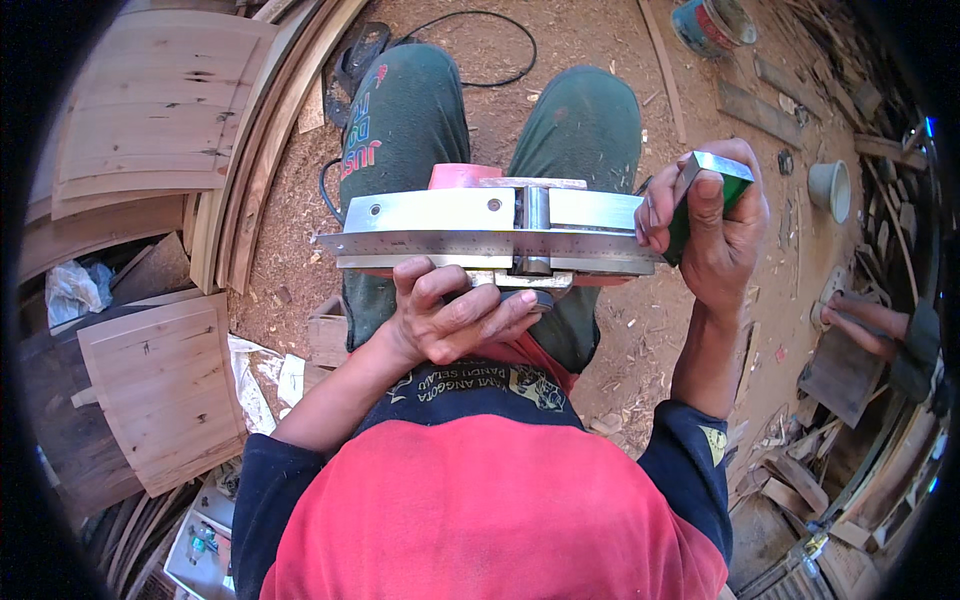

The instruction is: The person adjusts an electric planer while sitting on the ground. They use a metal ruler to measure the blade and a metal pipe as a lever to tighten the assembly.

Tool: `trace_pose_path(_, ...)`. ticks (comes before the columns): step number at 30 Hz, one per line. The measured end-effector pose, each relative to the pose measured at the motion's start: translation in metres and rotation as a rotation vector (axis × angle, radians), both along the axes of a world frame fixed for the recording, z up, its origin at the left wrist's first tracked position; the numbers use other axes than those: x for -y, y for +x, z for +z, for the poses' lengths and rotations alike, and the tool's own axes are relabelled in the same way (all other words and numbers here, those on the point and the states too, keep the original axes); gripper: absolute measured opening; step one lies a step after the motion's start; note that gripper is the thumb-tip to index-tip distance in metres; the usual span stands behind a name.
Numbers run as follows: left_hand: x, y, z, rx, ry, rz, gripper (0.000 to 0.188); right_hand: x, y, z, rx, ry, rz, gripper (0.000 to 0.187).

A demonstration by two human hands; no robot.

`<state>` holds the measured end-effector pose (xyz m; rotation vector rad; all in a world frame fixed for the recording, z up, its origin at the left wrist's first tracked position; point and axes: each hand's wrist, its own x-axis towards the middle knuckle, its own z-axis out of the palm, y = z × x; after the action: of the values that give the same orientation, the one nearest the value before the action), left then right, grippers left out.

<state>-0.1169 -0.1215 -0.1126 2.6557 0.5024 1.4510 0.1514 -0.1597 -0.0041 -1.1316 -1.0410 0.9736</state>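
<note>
An electric hand planer (420, 212) lies upside down across my lap, its silver sole facing up and some of its red body showing beneath. The cutter drum (536, 208) sits in the gap between the two sole plates. My left hand (445, 310) is closed on the planer's near side, fingers curled beside a dark knob (543, 300). In my right hand (715, 225) is the green and silver stock of a try square (735, 185). Its ruled steel blade stretches left along the sole and over the drum. Whether the blade touches the drum, I cannot tell.
Wood shavings cover the ground. Wooden panels (165, 385) and long boards (265, 150) stand at the left. Two buckets (829, 190) and scrap timber are on the right, where another person's limbs (868, 318) show. A black cable (530, 50) loops beyond my knees.
</note>
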Motion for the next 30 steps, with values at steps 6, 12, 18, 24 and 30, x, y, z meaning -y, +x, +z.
trace_pose_path(6, -0.0011, 0.0008, 0.0006, -0.002, -0.005, -0.023, 0.043, 0.0028, -0.0004, 0.0004, 0.051, -0.010, 0.011, 0.034)
trace_pose_path(12, -0.0025, 0.0013, 0.0031, -0.008, 0.009, -0.029, 0.044, 0.0038, -0.0029, -0.0052, 0.008, 0.022, -0.039, 0.032)
trace_pose_path(18, -0.0021, 0.0009, 0.0002, -0.006, 0.005, -0.035, 0.044, 0.0053, -0.0034, -0.0078, 0.005, 0.025, -0.045, 0.030)
trace_pose_path(24, -0.0014, 0.0006, -0.0012, -0.017, 0.010, -0.036, 0.044, 0.0043, -0.0023, -0.0071, 0.015, 0.028, -0.034, 0.030)
trace_pose_path(30, -0.0027, -0.0010, 0.0000, -0.025, -0.006, -0.063, 0.048, 0.0053, 0.0001, -0.0040, 0.064, 0.007, -0.018, 0.032)
